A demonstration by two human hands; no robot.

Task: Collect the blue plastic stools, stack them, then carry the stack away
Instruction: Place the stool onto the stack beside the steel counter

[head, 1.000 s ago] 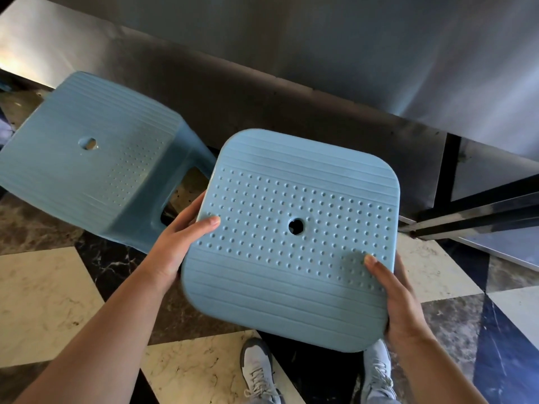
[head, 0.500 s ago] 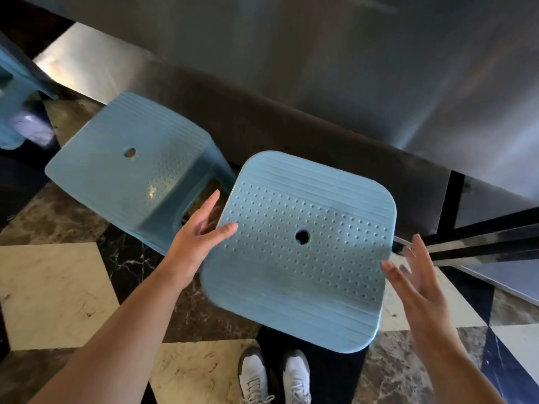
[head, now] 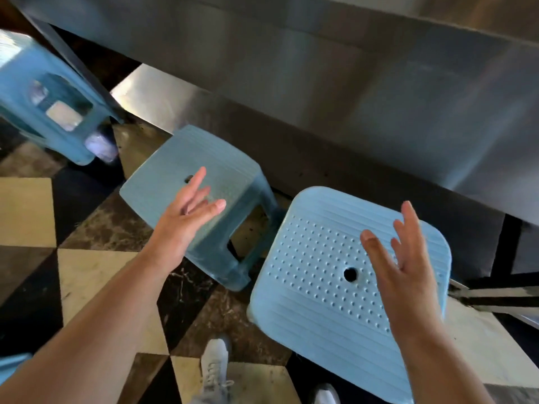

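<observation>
Three blue plastic stools are in view. The nearest stool [head: 315,290] stands at the lower right, its dotted seat with a centre hole facing up. My right hand [head: 405,269] hovers over that seat, fingers spread and holding nothing. A second stool [head: 221,228] stands to its left by the steel counter. My left hand [head: 186,217] is open in front of this second stool's seat, apart from the nearest stool. A third stool [head: 38,103], blurred, is at the far left beside a dark table leg.
A stainless steel counter [head: 350,91] runs across the back, with a dark base under it. Metal rails [head: 495,298] stick out at the right edge. The floor [head: 32,211] is checkered marble in cream, brown and black. My white shoes [head: 215,365] are at the bottom.
Both hands have let go of the nearest stool and lifted with fingers spread. My left hand moved left toward the second stool. The view swung left, bringing the third stool into sight.
</observation>
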